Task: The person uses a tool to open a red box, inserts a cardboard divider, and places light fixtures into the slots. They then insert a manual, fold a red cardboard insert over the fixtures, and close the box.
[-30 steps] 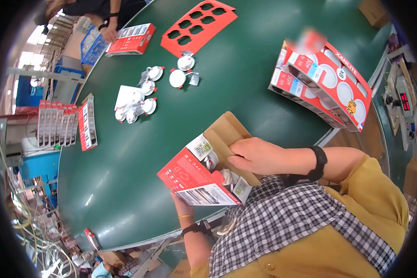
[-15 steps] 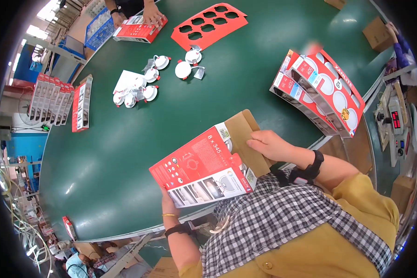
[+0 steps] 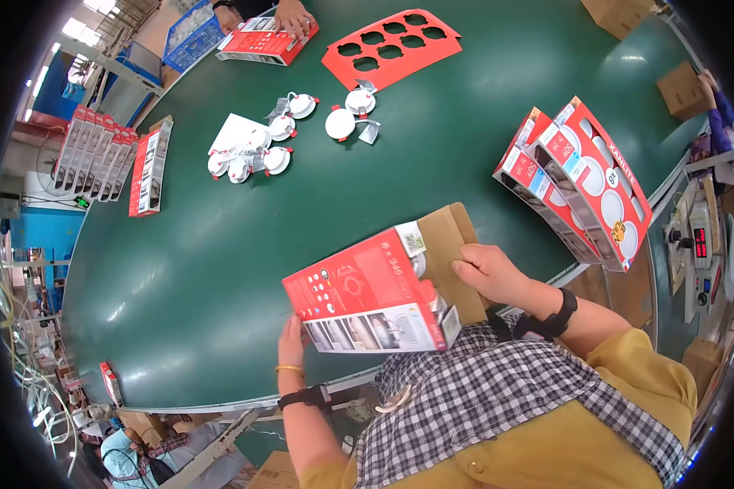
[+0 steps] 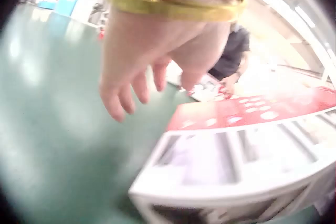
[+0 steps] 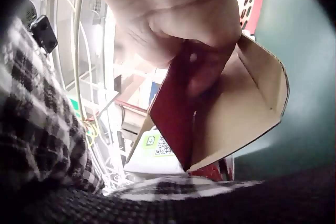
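Observation:
In the head view a red and white printed carton [image 3: 359,281] is held tilted in front of the apron, its right end open. My right hand [image 3: 491,273] grips the brown inner flap [image 3: 451,236] at that open end; the right wrist view shows my thumb and curled fingers around the flap [image 5: 231,113]. White tabs [image 3: 412,238] stick out beside the flap. At the carton's left end is my left hand [image 3: 290,341]. In the left wrist view its fingers hang loosely extended beside the carton's end [image 4: 210,166], nothing wrapped in them.
White round downlights [image 3: 340,124] lie on the green table [image 3: 220,310] below a red insert with holes [image 3: 387,50]. Two packed cartons [image 3: 603,183] lean at the right; more cartons [image 3: 98,155] stand at the left. Across the table another person's hands [image 3: 294,18] touch a carton [image 3: 263,45].
The carton has swung flatter, its printed face turned up, and my right hand has drawn the flap rightward. My left hand has come from beneath the carton to its left end.

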`<state>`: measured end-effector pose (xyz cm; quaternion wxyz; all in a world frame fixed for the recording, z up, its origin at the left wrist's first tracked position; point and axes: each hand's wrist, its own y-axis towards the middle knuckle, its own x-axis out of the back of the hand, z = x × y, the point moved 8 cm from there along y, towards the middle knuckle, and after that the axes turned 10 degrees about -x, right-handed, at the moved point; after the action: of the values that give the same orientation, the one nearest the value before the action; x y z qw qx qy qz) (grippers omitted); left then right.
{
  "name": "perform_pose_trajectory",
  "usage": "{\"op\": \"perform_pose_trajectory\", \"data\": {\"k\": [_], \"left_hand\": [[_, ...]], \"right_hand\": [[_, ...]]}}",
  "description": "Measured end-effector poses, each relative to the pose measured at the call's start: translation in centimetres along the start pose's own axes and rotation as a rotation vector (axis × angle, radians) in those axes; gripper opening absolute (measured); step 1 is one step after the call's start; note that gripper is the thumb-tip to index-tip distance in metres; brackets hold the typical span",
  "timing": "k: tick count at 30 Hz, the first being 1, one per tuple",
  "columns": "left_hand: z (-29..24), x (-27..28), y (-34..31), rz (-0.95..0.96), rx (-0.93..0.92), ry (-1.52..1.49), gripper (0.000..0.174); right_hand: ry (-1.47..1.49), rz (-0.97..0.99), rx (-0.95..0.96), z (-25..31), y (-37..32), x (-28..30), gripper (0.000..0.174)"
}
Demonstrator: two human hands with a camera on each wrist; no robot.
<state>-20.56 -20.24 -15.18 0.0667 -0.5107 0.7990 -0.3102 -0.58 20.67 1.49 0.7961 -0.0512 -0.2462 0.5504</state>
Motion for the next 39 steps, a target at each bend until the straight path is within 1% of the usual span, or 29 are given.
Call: {"op": "perform_pose_trajectory", "data": {"k": [1,2,3,5,6,7,9,10,12,13,14,15,17,19,21,22,23,24,25,26,28,29,30,31,32,33,35,37,39], "left_hand": [[-1.7,-0.3,0.0,0.001,-0.001,0.005,0.052],[-6.0,0.1,0.3,-0.110,-0.286,0.153,0.048],[-10.5,0.1,-0.3,-0.221,-0.571,0.300,0.045],[-23.1,-6.7,-5.4,-0.124,-0.783,0.326,0.039],[-28.6,-10.9,-8.6,-0.003,-1.002,0.527,0.043],[-32.4,-14.8,-11.6,0.127,-1.216,0.735,0.047],[-35.4,-19.3,-13.9,0.224,-1.248,0.939,0.043],[-36.5,-20.0,-14.1,0.217,-1.252,0.948,0.043],[-35.4,-21.6,-13.0,0.336,-0.995,1.329,0.037],[-35.5,-21.7,-13.4,0.331,-0.996,1.339,0.037],[-35.6,-22.0,-13.9,0.348,-1.023,1.389,0.032],[-35.6,-22.3,-14.4,0.366,-1.050,1.439,0.027],[-36.1,-22.0,-14.5,0.348,-1.033,1.425,0.023],[-36.5,-21.2,-13.4,0.328,-1.016,1.408,0.022],[-36.6,-19.6,-11.1,0.364,-0.974,1.190,0.029],[-34.8,-18.2,-8.9,0.432,-0.577,0.953,0.028],[-33.9,-17.8,-8.8,0.426,-0.576,0.953,0.028],[-34.4,-17.2,-9.2,0.281,-0.761,0.910,0.027],[-35.2,-16.6,-10.1,0.139,-0.945,0.861,0.026],[-36.6,-17.0,-13.2,0.009,-1.203,0.842,0.019],[-37.3,-18.7,-19.7,-0.019,-1.524,1.084,0.019],[-35.9,-19.5,-21.2,0.140,-1.480,1.085,0.021],[-34.2,-20.3,-23.0,0.297,-1.426,1.082,0.022],[-33.0,-20.9,-24.5,0.331,-1.321,1.130,0.031],[-31.8,-21.3,-25.5,0.283,-1.251,1.235,0.044],[-31.0,-21.5,-26.2,0.277,-1.247,1.240,0.044],[-29.3,-21.6,-26.3,0.230,-1.162,1.355,0.049],[-28.3,-21.6,-26.5,0.197,-1.184,1.352,0.049],[-28.6,-20.8,-26.7,0.088,-1.164,1.179,0.041]], "right_hand": [[-0.035,0.012,0.008,1.2,0.0,0.0,0.031],[-0.052,-0.008,0.055,2.1,-0.1,-0.1,0.030],[-0.045,-0.006,0.059,3.0,0.0,-0.3,0.030],[-0.063,0.036,0.097,4.9,0.0,-0.9,0.029],[-0.059,0.045,0.106,5.3,0.2,-1.1,0.029],[-0.083,0.067,0.145,5.9,0.3,-1.4,0.028],[-0.102,0.087,0.195,7.0,0.0,-1.8,0.028],[-0.102,0.104,0.217,7.5,-0.3,-1.9,0.028],[-0.096,0.120,0.245,8.2,-0.8,-2.0,0.028],[-0.107,0.113,0.316,8.8,-1.2,-2.0,0.028],[-0.116,0.103,0.385,9.3,-1.7,-1.9,0.027],[-0.106,0.097,0.391,9.2,-1.9,-1.8,0.027],[-0.135,0.108,0.459,9.4,-2.5,-1.7,0.024],[-0.144,0.105,0.481,9.6,-3.1,-1.7,0.024],[-0.156,0.110,0.500,9.5,-3.6,-2.0,0.024],[-0.134,0.092,0.490,9.1,-3.4,-2.0,0.024],[-0.114,0.075,0.479,8.6,-3.1,-1.9,0.025],[-0.113,0.078,0.479,8.5,-2.7,-1.9,0.025],[-0.084,0.098,0.381,7.8,-1.6,-2.0,0.026],[-0.049,0.118,0.278,7.2,-0.8,-2.0,0.027],[-0.041,0.132,0.259,7.7,-0.2,-1.6,0.028],[-0.038,0.149,0.245,7.9,0.1,-1.7,0.029],[-0.021,0.128,0.295,8.4,0.2,-1.6,0.030],[-0.015,0.135,0.303,8.8,0.4,-1.8,0.030],[-0.018,0.147,0.275,8.9,0.6,-2.0,0.031],[-0.024,0.159,0.247,9.0,0.7,-2.2,0.031],[-0.016,0.174,0.254,9.6,0.5,-2.4,0.032],[-0.005,0.188,0.257,10.1,0.3,-2.6,0.033],[-0.049,0.201,0.242,10.3,0.2,-2.8,0.031]]}}
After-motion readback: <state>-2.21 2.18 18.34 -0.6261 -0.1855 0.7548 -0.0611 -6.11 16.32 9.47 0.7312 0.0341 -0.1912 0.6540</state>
